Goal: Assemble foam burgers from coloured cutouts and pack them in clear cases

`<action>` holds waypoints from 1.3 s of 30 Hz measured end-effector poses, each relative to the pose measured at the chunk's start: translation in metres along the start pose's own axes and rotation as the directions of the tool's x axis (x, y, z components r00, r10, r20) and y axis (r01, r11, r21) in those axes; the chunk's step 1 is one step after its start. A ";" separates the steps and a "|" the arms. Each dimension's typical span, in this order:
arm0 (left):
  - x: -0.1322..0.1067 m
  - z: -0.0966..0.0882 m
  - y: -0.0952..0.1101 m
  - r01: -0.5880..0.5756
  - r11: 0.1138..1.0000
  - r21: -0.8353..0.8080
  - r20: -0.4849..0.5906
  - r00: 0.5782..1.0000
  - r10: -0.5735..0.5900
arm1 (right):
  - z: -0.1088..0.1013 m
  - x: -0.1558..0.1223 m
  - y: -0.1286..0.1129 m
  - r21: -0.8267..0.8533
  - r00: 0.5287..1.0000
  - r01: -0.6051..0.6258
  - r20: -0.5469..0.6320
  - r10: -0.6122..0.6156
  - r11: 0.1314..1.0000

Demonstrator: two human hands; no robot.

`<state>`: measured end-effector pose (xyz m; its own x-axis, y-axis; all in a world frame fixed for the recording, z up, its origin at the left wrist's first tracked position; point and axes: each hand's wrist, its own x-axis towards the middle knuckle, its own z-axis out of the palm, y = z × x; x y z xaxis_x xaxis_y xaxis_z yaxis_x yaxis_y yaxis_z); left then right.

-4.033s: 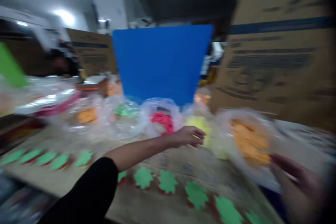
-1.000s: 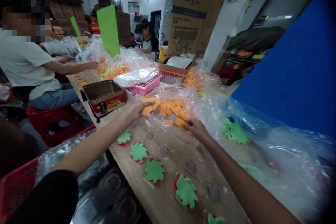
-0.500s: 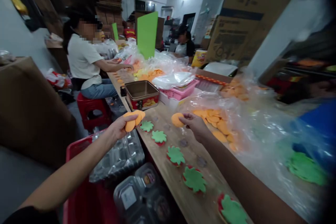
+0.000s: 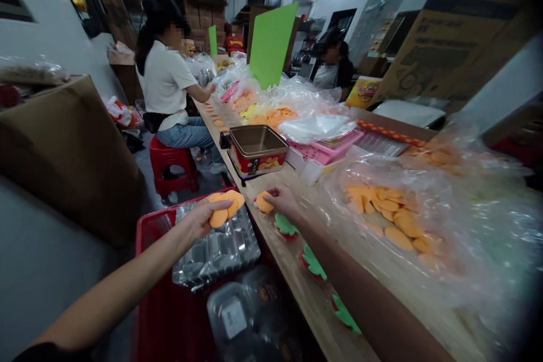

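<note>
While our left hand keeps orange discs gripped in a fan, our right hand, raised earlier, now presses one disc onto a green cutout on the counter.

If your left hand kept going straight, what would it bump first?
Probably the metal tin on the table, though depth is hard to judge. The left hand with its orange discs points about that way.

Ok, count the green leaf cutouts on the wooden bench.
4. One leaf cutout sits under an orange disc at the right hand; a second, third and fourth follow along the wooden bench; the right forearm may hide more.
</note>
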<state>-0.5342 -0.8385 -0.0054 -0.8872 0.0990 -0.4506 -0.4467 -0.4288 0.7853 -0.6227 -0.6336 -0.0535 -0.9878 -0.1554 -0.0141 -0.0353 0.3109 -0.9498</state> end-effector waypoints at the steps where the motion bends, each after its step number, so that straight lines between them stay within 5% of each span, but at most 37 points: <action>1: 0.001 0.002 -0.004 0.002 1.000 -0.001 0.008 1.000 -0.002 | -0.001 0.001 0.001 -0.028 1.000 0.010 -0.027 -0.011 1.000; 6: 0.005 0.018 -0.019 -0.022 1.000 0.009 0.072 0.997 0.021 | -0.008 -0.013 -0.014 -0.128 0.980 0.087 -0.168 -0.108 0.988; 11: 0.006 0.048 -0.029 -0.028 1.000 0.001 0.148 0.989 0.028 | -0.019 -0.051 -0.043 0.093 0.986 -0.053 0.159 0.038 0.994; 13: 0.007 0.058 -0.034 -0.011 1.000 -0.007 0.154 0.988 0.012 | -0.027 -0.061 -0.045 0.178 0.975 -0.120 0.205 0.083 0.977; 18: 0.007 0.064 -0.046 0.047 0.999 0.005 0.120 0.992 -0.047 | -0.050 -0.062 -0.021 0.236 0.990 -0.142 0.030 0.139 0.961; 26: -0.002 0.052 -0.051 0.123 0.992 -0.036 0.046 0.991 -0.122 | -0.053 -0.056 0.012 -0.023 0.990 -0.116 -0.078 0.114 0.993; 31: -0.011 0.056 -0.055 0.144 0.983 -0.117 0.189 0.975 -0.120 | -0.057 -0.071 0.000 -0.219 0.983 0.006 -0.179 -0.046 0.976; 33: -0.014 0.061 -0.058 0.137 0.983 -0.124 0.277 0.956 -0.098 | -0.056 -0.083 -0.010 -0.265 0.983 0.094 -0.127 -0.131 0.960; 36: -0.017 0.071 -0.064 0.102 0.990 -0.098 0.389 0.920 -0.056 | -0.054 -0.102 -0.020 -0.124 0.993 0.094 0.085 -0.083 0.988; 39: -0.019 0.082 -0.072 0.084 0.995 -0.050 0.427 0.902 -0.054 | -0.058 -0.118 -0.020 -0.002 0.994 0.013 0.107 -0.013 1.000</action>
<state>-0.4944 -0.7358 -0.0181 -0.8257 0.4964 -0.2680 -0.5130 -0.4630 0.7228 -0.5145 -0.5675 -0.0146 -0.9652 -0.2591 -0.0357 -0.0483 0.3104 -0.9494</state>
